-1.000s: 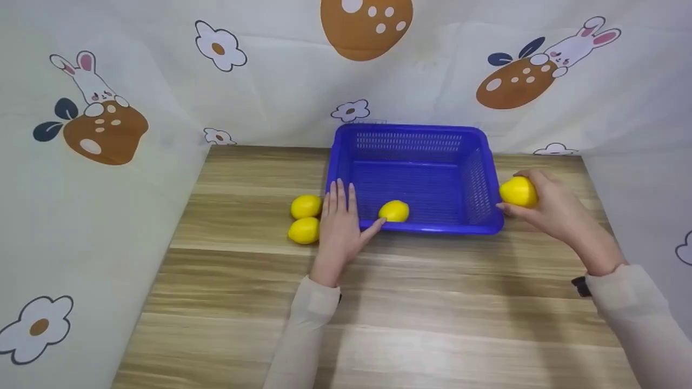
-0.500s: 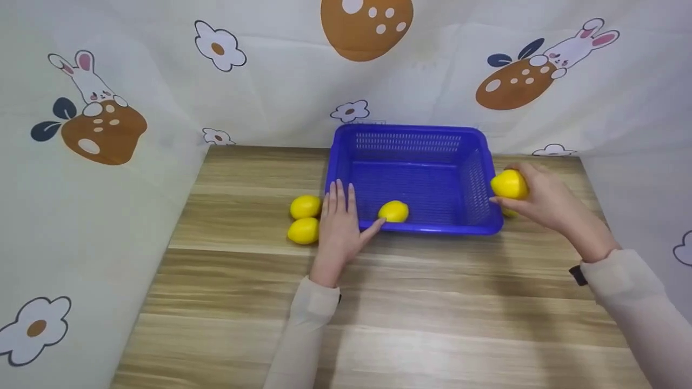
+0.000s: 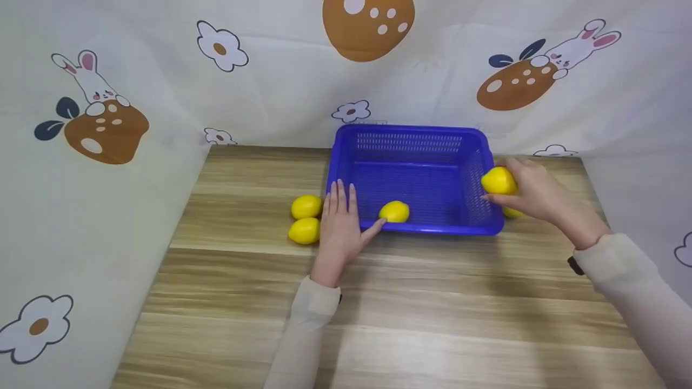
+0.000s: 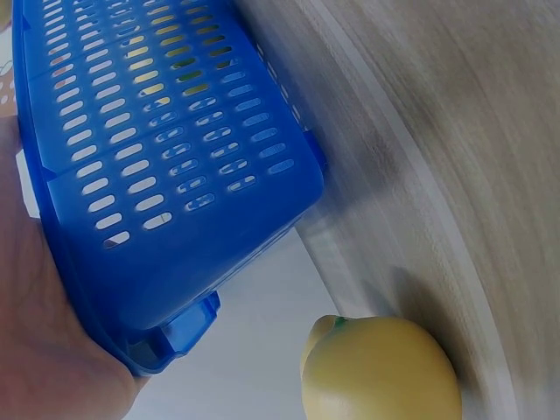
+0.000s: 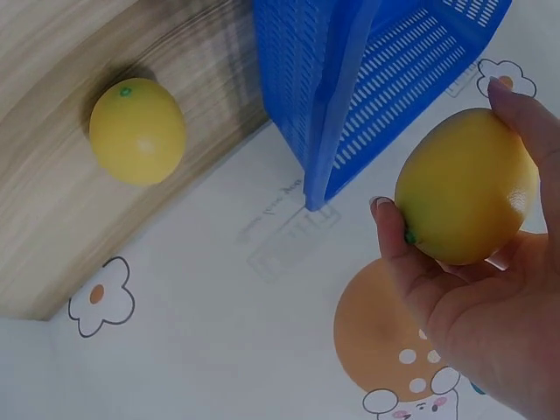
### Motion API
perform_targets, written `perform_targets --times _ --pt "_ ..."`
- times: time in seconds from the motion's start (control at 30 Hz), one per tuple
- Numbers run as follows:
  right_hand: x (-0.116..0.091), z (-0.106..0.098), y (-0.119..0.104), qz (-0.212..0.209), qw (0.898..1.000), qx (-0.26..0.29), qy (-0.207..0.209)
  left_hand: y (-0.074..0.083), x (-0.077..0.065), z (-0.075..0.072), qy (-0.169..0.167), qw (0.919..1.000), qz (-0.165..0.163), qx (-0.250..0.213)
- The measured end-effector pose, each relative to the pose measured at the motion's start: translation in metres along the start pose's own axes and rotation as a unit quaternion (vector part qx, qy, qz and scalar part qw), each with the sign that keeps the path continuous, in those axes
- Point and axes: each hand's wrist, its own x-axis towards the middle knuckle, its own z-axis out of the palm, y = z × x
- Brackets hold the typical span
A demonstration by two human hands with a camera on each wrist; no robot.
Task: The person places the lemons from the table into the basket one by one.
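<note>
My right hand (image 3: 538, 190) grips a yellow lemon (image 3: 499, 180) between thumb and fingers, over the right rim of the blue plastic basket (image 3: 416, 229). The right wrist view shows this lemon (image 5: 468, 188) raised beside the basket's rim. My left hand (image 3: 341, 229) lies with straight fingers over the basket's near left corner, thumb along the front rim. Inside the basket, near that thumb, sits one lemon (image 3: 394, 212). Two more, a rear lemon (image 3: 306, 207) and a front lemon (image 3: 304, 230), rest on the table just left of my left hand.
Another lemon (image 5: 138, 131) lies on the table right of the basket, mostly hidden under my right hand in the head view. The wooden table (image 3: 243, 313) ends at a pale printed cloth (image 3: 270, 81) behind and at both sides.
My right hand has lifted its lemon and carried it leftward from beside the basket to over its right rim, uncovering part of another lemon. My left hand has stayed put.
</note>
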Motion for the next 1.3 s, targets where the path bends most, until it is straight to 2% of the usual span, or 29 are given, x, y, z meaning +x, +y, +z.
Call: perform_targets --times 0.7,1.07,1.3 --pt "0.027 -0.004 -0.015 -0.021 0.998 -0.034 -0.05 0.0 0.001 -0.001 -0.016 0.9998 -0.004 0.01" --pt "0.045 -0.005 -0.023 -0.03 0.997 -0.04 -0.056 0.0 0.001 0.0 -0.001 1.0 0.001 0.003" --pt "0.055 -0.011 -0.029 -0.029 0.996 -0.041 -0.072 0.0 0.0 0.0 -0.004 1.0 -0.002 0.005"
